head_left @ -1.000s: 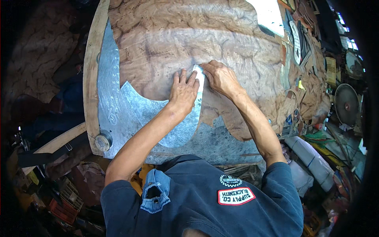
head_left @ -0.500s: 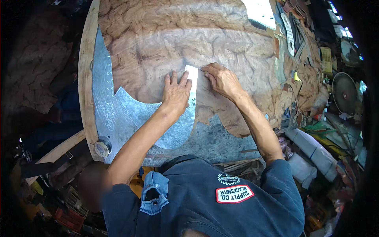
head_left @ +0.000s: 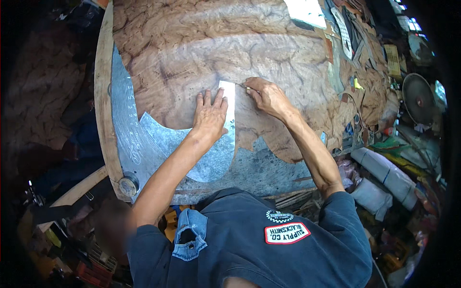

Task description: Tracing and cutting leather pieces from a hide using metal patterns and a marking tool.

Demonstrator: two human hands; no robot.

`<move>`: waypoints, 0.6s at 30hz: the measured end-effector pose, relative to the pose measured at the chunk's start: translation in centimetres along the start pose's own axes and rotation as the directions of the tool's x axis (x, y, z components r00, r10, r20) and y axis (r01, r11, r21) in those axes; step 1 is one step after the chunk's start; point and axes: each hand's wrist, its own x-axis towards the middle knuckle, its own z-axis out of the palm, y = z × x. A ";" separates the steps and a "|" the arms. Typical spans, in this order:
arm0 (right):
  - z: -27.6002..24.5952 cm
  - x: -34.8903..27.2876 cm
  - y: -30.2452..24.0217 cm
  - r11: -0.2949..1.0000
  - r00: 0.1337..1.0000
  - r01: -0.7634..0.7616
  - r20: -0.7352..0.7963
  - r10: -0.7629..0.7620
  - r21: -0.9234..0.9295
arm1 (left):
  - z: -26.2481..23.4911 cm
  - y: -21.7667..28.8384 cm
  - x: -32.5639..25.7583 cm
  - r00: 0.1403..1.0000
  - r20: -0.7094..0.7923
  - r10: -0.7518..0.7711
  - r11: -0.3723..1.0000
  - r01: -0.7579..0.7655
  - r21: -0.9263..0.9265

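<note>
A large brown mottled leather hide (head_left: 177,62) covers most of the work table. On its near edge lies a flat, silvery J-shaped template (head_left: 192,158), its narrow straight arm pointing away from me. My left hand (head_left: 210,113) rests flat on that arm and the leather beside it, fingers spread. In the closed fingers of my right hand (head_left: 269,96) is a thin pointed tool (head_left: 241,86), too small to name exactly. Its tip meets the leather just right of the template's far end. Most of its handle is hidden in the hand.
A round metal weight or tin (head_left: 128,185) sits at the near left table corner, by the wooden edge (head_left: 102,96). Leather scraps (head_left: 370,96) and a white sheet (head_left: 305,12) lie at the right. Beyond stand a fan (head_left: 418,102) and wrapped bundles (head_left: 384,170).
My right hand has shifted slightly, and the tool's thin tip now shows more plainly. The left hand stays on the template. The whole view has moved a little.
</note>
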 end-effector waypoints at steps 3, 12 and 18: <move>0.2 -1.0 -1.1 0.981 0.996 -0.087 -0.012 0.090 0.172 | 0.4 0.6 -0.4 0.999 0.045 -0.001 1.000 0.001 0.007; 7.0 -2.2 -5.1 0.903 0.843 -0.285 -0.364 0.395 0.320 | 0.8 0.8 -1.1 0.998 0.062 -0.001 1.000 0.000 0.027; 8.1 -2.0 -5.9 0.918 0.839 -0.291 -0.390 0.380 0.268 | 1.0 -0.1 -1.7 0.997 0.076 0.011 0.997 -0.016 0.071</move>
